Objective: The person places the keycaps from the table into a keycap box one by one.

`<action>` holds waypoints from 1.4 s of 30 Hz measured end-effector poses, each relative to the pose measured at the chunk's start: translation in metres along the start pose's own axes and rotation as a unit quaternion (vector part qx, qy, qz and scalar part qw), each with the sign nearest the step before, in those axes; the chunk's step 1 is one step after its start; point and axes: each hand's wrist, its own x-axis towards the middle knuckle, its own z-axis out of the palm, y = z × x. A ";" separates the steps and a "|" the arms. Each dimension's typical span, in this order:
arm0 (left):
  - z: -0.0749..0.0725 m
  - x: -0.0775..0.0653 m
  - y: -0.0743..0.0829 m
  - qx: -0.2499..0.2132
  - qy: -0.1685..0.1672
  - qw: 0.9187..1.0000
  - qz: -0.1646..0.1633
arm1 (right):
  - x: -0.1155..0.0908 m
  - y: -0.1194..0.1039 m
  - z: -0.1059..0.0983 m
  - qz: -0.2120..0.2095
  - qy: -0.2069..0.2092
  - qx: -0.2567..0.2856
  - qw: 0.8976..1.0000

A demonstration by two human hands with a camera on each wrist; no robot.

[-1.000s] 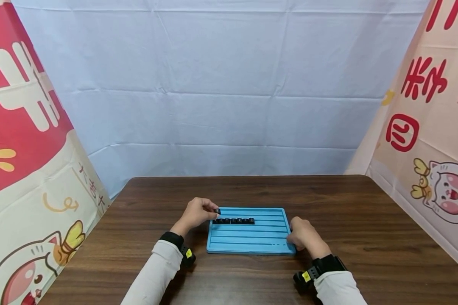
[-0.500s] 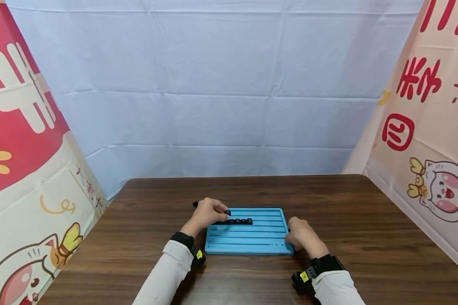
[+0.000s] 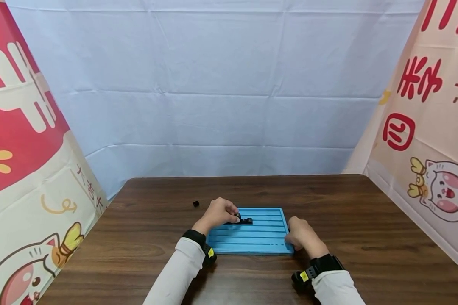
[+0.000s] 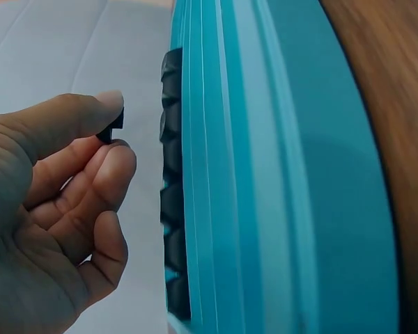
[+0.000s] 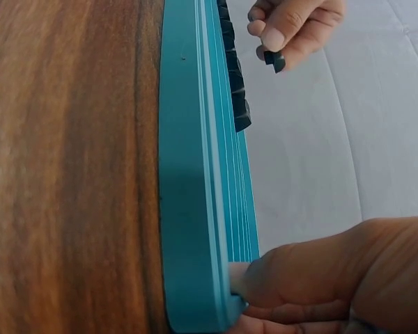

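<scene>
A blue grooved board point(image 3: 248, 242) lies on the table. Along one of its upper grooves stands a row of small black keycap-like blocks point(image 4: 173, 149), partly covered by my left hand point(image 3: 217, 212) in the head view. Between thumb and fingertips that hand pinches one more black keycap-like block point(image 5: 274, 60), held just above the row on its far side. My right hand point(image 3: 303, 235) grips the board's right edge near the front corner, its thumb point(image 5: 265, 282) at the rim and the other fingers mostly hidden.
One loose black block point(image 3: 196, 203) lies on the wooden table point(image 3: 145, 237) beyond the board's left corner. A pale cloth point(image 3: 221, 106) hangs behind the table, with printed cloths point(image 3: 423, 140) at both sides.
My left hand has moved right along the row with the pinched block. The loose block on the table has come into sight behind it. My right hand has stayed at the board's edge.
</scene>
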 end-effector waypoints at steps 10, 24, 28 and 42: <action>0.016 0.010 0.011 -0.008 -0.001 1.000 0.004 | -0.001 0.000 -0.001 -0.007 -0.003 -0.004 1.000; 0.034 0.020 0.023 0.030 0.003 0.999 -0.013 | 0.001 -0.001 -0.003 0.002 -0.005 -0.004 1.000; 0.038 0.022 0.026 0.053 0.003 0.998 -0.021 | 0.001 0.000 -0.002 -0.001 -0.004 -0.007 1.000; 0.047 0.031 0.028 0.088 -0.011 0.996 -0.025 | -0.001 0.000 0.001 -0.011 0.001 -0.004 1.000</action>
